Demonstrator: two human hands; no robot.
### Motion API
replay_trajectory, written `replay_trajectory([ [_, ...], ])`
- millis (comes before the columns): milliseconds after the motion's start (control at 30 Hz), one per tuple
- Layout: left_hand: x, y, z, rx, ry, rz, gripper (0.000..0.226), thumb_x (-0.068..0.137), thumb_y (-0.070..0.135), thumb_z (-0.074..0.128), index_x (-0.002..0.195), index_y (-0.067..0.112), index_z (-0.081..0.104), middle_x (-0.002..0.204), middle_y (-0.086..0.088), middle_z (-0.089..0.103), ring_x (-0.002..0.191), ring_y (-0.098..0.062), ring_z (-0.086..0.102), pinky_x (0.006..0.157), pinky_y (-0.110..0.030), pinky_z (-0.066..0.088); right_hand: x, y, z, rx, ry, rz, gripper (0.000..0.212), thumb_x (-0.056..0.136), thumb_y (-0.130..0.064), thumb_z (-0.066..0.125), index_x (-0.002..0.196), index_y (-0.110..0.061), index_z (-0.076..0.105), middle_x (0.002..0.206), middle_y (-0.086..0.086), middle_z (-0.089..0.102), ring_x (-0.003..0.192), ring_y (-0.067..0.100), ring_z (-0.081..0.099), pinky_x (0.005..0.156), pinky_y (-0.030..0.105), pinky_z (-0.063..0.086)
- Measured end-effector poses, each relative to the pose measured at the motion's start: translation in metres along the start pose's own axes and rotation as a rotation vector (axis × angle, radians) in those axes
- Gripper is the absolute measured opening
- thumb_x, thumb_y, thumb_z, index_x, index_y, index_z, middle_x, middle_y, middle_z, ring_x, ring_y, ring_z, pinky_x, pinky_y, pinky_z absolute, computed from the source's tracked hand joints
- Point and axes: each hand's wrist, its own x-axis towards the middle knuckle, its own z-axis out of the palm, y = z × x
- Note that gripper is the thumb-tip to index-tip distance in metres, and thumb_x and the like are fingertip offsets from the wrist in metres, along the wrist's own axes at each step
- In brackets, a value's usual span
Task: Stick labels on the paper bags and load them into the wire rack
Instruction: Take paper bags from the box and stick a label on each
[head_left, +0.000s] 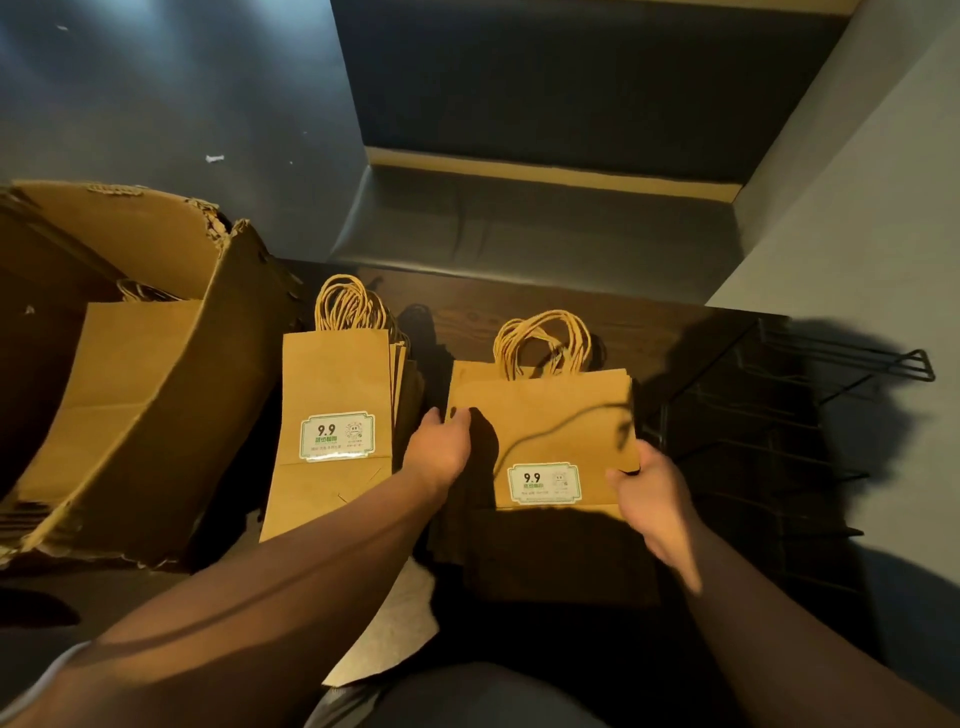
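The left hand (441, 449) grips the left edge of a stack of labelled paper bags (545, 415) lying on the dark table (649, 332), and the right hand (649, 493) pinches its right edge, near the label (543, 483). The wire rack (769, 441) stands just to the right. To load well, keep both edges squeezed evenly so the bags stay aligned, then slide them in handles up. A second labelled stack (332, 415) waits beside a cardboard box (130, 364).

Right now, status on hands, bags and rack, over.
Left hand and right hand grip the labelled bag stack by its sides. Wire rack at right, no bags seen in it. Path unobstructed.
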Motion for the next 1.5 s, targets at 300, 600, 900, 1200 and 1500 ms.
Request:
replay_trajectory([
  [300,-0.018,0.006,-0.002,-0.041,0.013,0.192,0.039,0.105,0.033,0.039,0.134,0.012,0.056,0.121,-0.001,0.065,0.113,-0.021,0.058,0.098,-0.035,0.044,-0.018,-0.007,-0.022,0.523,-0.212,0.03,0.042,0.093,0.011,0.045,0.116,-0.018,0.066,0.113,0.006,0.073,0.103,0.025,0.069,0.09,0.048,0.051],
  [600,-0.037,0.017,-0.025,-0.198,-0.18,0.249,0.027,0.107,0.012,0.042,0.117,0.011,0.067,0.105,-0.006,0.076,0.095,-0.019,0.072,0.072,-0.028,0.053,-0.009,-0.015,-0.034,0.711,0.081,0.13,0.039,0.094,0.006,0.051,0.108,-0.027,0.066,0.117,0.009,0.07,0.106,0.03,0.065,0.097,0.051,0.047],
  [900,-0.045,0.022,-0.032,-0.374,-0.129,0.209,0.021,0.104,0.016,0.051,0.117,0.005,0.063,0.077,-0.003,0.07,0.049,-0.006,0.06,0.043,-0.019,0.045,-0.017,-0.025,-0.048,0.819,-0.106,0.155,0.034,0.098,0.007,0.041,0.111,-0.015,0.064,0.087,0.003,0.077,0.077,0.015,0.073,0.077,0.034,0.05],
  [1200,-0.049,0.065,-0.061,-0.491,0.134,0.313,0.018,0.105,0.02,0.049,0.115,0.018,0.063,0.106,-0.007,0.074,0.097,-0.025,0.072,0.086,-0.045,0.059,-0.013,-0.033,-0.07,1.136,-0.202,0.05,0.046,0.091,-0.018,0.048,0.134,-0.035,0.056,0.118,0.008,0.071,0.1,0.032,0.071,0.065,0.054,0.059],
  [1500,-0.042,0.088,-0.095,-0.516,0.393,0.608,0.014,0.104,0.019,0.048,0.106,0.024,0.062,0.108,-0.001,0.073,0.098,-0.015,0.072,0.09,-0.039,0.059,-0.012,-0.056,-0.069,1.233,-0.153,-0.006,0.088,0.06,-0.019,0.081,0.142,-0.028,0.049,0.129,0.012,0.065,0.102,0.028,0.071,0.072,0.054,0.059],
])
